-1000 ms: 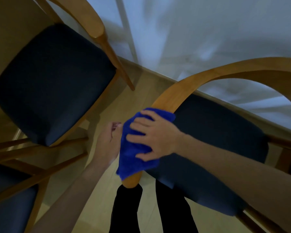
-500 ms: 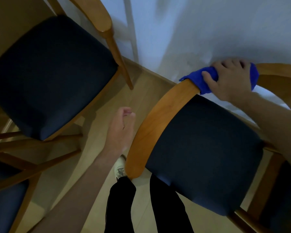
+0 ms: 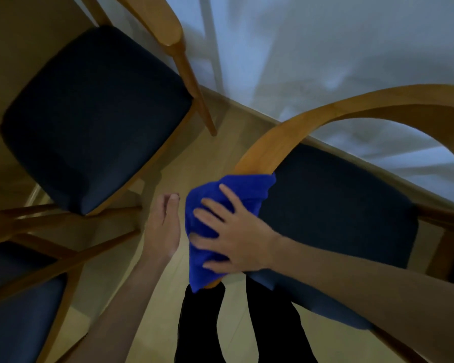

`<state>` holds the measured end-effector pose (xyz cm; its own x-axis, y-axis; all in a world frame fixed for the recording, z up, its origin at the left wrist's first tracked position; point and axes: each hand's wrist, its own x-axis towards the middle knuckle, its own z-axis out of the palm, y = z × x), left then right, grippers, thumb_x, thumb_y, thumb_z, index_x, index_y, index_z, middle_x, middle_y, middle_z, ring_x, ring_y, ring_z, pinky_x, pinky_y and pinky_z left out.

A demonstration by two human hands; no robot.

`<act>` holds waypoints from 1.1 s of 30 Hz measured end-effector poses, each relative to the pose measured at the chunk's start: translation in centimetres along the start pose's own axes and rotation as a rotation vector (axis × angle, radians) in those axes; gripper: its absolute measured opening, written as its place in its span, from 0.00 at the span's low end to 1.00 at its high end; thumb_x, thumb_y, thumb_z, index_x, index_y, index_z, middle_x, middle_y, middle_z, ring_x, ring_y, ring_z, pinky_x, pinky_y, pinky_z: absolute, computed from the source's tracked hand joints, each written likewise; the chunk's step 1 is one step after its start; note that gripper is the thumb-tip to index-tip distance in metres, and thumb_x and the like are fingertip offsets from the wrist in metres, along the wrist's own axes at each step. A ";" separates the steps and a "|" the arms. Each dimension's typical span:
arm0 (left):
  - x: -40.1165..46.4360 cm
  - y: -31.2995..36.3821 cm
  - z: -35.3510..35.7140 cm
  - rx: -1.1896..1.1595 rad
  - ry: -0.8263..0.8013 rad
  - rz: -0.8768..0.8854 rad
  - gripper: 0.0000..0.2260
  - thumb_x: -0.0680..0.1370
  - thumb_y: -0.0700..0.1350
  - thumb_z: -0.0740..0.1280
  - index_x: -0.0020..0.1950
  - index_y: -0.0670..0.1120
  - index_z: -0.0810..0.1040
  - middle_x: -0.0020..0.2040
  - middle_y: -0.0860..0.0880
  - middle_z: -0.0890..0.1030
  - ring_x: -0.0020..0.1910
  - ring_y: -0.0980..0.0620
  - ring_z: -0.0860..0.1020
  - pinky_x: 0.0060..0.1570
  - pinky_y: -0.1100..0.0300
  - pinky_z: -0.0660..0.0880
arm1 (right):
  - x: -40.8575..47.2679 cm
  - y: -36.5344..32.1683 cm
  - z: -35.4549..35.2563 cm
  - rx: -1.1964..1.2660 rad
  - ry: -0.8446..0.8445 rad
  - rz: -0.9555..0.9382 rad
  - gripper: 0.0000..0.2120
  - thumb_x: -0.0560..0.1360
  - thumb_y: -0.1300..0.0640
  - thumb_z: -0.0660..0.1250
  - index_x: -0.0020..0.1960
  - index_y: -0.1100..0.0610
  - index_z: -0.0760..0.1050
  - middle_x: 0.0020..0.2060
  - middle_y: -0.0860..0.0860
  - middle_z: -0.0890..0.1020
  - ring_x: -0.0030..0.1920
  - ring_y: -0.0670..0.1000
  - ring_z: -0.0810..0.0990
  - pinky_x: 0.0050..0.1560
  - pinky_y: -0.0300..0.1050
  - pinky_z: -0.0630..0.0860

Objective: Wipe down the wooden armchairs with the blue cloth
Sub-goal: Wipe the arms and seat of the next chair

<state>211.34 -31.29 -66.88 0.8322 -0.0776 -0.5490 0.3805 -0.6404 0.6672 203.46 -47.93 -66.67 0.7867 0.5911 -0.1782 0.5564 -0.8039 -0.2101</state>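
My right hand (image 3: pixel 236 237) presses the blue cloth (image 3: pixel 220 205) flat over the near end of the curved wooden armrest (image 3: pixel 286 132) of the armchair on the right, whose dark seat cushion (image 3: pixel 333 210) lies just beyond my wrist. The cloth wraps the armrest's tip and hides it, apart from a sliver below. My left hand (image 3: pixel 164 226) hovers just left of the cloth, fingers loosely curled, holding nothing. A second wooden armchair (image 3: pixel 95 119) with a dark seat stands at the upper left.
A third chair's dark seat and wooden frame (image 3: pixel 19 305) fill the lower left. A pale wall (image 3: pixel 325 48) runs close behind the chairs. My dark-trousered legs (image 3: pixel 236 326) stand on the light wooden floor (image 3: pixel 220 142) between the chairs.
Half a second ago my right hand held the cloth far up the armrest's curve near the wall; it has slid back down to the near tip. The left hand stayed beside the armrest.
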 end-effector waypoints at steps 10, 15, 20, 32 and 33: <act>1.4 4.0 2.9 0.026 0.003 0.121 0.13 0.83 0.54 0.53 0.53 0.52 0.75 0.47 0.58 0.78 0.48 0.65 0.75 0.49 0.63 0.69 | -0.9 7.3 -0.8 -0.066 -0.010 -0.231 0.40 0.71 0.31 0.65 0.78 0.41 0.54 0.76 0.52 0.62 0.76 0.57 0.59 0.75 0.61 0.48; 1.4 8.0 6.2 0.139 -0.034 0.249 0.14 0.81 0.60 0.52 0.57 0.56 0.72 0.48 0.62 0.77 0.47 0.64 0.76 0.45 0.59 0.75 | -3.7 15.7 -2.4 -0.088 -0.001 0.045 0.44 0.68 0.30 0.67 0.77 0.40 0.50 0.76 0.54 0.61 0.75 0.58 0.60 0.75 0.59 0.53; 0.9 11.4 10.4 0.320 -0.031 0.458 0.20 0.79 0.59 0.59 0.68 0.54 0.66 0.64 0.54 0.72 0.62 0.56 0.72 0.61 0.47 0.73 | -9.6 24.1 -4.8 -0.106 -0.073 0.477 0.42 0.66 0.33 0.71 0.73 0.43 0.55 0.62 0.55 0.73 0.60 0.59 0.75 0.59 0.57 0.69; 1.5 10.1 11.9 0.815 0.045 0.399 0.41 0.67 0.60 0.73 0.71 0.46 0.59 0.63 0.47 0.72 0.63 0.46 0.72 0.64 0.48 0.65 | -6.6 22.0 -4.7 -0.027 -0.093 0.566 0.34 0.69 0.46 0.73 0.70 0.45 0.62 0.65 0.53 0.71 0.63 0.59 0.71 0.62 0.62 0.67; 1.6 9.6 11.6 0.816 0.057 0.424 0.36 0.67 0.60 0.73 0.68 0.47 0.62 0.59 0.49 0.74 0.60 0.48 0.74 0.64 0.48 0.65 | -5.6 21.0 -4.4 -0.030 -0.086 0.526 0.35 0.68 0.48 0.74 0.70 0.45 0.62 0.66 0.53 0.69 0.64 0.59 0.70 0.62 0.63 0.66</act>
<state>211.65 -46.40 -67.14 0.8637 -0.4053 -0.2995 -0.3457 -0.9089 0.2333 211.91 -68.45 -65.88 0.9373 0.1102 -0.3307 0.1013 -0.9939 -0.0442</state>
